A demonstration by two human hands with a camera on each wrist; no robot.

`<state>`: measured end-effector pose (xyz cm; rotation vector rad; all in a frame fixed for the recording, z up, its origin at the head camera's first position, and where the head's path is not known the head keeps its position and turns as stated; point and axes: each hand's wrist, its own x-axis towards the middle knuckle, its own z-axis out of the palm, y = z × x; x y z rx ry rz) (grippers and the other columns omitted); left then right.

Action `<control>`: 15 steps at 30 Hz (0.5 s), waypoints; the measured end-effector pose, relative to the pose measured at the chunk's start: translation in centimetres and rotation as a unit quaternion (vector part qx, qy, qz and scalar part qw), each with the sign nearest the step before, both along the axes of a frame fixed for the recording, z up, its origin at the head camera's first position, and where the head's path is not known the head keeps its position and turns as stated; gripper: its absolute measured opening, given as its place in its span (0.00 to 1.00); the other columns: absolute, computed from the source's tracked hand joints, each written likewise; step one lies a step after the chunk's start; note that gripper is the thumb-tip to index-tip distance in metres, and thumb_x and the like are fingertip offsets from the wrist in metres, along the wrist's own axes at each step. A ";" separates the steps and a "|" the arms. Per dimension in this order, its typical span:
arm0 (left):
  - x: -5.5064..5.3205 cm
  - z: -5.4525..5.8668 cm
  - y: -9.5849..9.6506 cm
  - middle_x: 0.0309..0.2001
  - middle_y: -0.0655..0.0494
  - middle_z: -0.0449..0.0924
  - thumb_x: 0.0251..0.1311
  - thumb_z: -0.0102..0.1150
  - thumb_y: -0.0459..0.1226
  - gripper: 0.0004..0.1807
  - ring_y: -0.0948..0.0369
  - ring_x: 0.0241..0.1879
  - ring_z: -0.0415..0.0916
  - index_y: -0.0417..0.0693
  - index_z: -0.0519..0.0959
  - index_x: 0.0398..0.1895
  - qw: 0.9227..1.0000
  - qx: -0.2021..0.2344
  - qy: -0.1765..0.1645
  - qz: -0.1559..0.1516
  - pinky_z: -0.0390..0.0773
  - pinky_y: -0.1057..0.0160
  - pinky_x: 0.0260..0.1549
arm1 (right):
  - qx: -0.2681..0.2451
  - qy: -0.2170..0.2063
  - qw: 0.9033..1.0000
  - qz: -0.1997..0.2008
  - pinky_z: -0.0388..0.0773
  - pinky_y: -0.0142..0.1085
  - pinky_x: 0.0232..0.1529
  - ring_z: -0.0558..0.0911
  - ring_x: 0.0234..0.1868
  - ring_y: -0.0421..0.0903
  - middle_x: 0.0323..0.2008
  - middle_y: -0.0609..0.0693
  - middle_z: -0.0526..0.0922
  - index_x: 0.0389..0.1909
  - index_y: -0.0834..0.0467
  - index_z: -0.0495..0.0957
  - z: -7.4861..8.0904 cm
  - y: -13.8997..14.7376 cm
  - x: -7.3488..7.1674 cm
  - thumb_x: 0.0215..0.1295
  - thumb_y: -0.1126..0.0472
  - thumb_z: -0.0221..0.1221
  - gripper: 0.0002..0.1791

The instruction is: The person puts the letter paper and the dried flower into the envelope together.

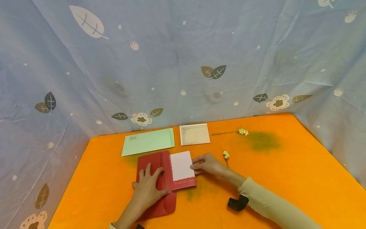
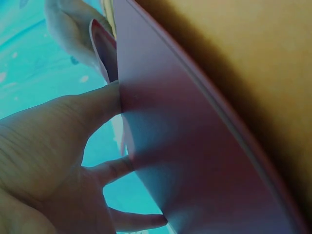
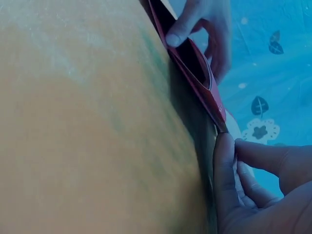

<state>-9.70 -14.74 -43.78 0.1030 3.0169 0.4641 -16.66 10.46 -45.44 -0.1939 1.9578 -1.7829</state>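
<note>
A large red envelope (image 1: pixel 170 205) lies at the front middle of the table. Over it my left hand (image 1: pixel 146 188) spreads its fingers, the tips touching the red paper and the thumb at the envelope's open side. From that side sticks out a red folded card (image 1: pixel 186 183) with a white front panel (image 1: pixel 181 165). My right hand (image 1: pixel 210 166) pinches the card's right edge between thumb and fingers. In the right wrist view the right hand (image 3: pixel 263 195) grips that edge, and the red paper gapes beside the left thumb (image 3: pixel 176 36).
Behind lie a pale green envelope (image 1: pixel 148 142) and a cream lined card (image 1: pixel 195 135). Two dried flower sprigs rest to the right, one flower sprig (image 1: pixel 243 132) at the back and another sprig (image 1: pixel 226 155) near my right wrist. A patterned curtain (image 1: pixel 177 63) surrounds the orange table (image 1: pixel 286 178).
</note>
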 end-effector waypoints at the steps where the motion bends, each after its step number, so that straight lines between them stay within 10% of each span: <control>1: 0.0 0.0 0.0 0.69 0.34 0.56 0.36 0.78 0.58 0.45 0.37 0.61 0.56 0.56 0.73 0.61 1.000 0.001 0.001 -0.001 0.67 0.27 0.37 | 0.002 -0.003 1.000 -0.002 0.84 0.39 0.37 0.86 0.28 0.43 0.39 0.65 0.85 0.50 0.79 0.74 0.0 -0.1 0.0 0.65 0.70 0.61 0.18; 15: 0.1 0.0 -0.1 0.68 0.33 0.57 0.35 0.79 0.56 0.45 0.36 0.60 0.56 0.55 0.74 0.61 1.000 0.009 0.014 -0.007 0.67 0.27 0.36 | 0.053 0.014 0.998 -0.022 0.83 0.34 0.28 0.81 0.19 0.38 0.23 0.53 0.83 0.43 0.76 0.81 0.5 -1.9 -0.1 0.65 0.69 0.61 0.12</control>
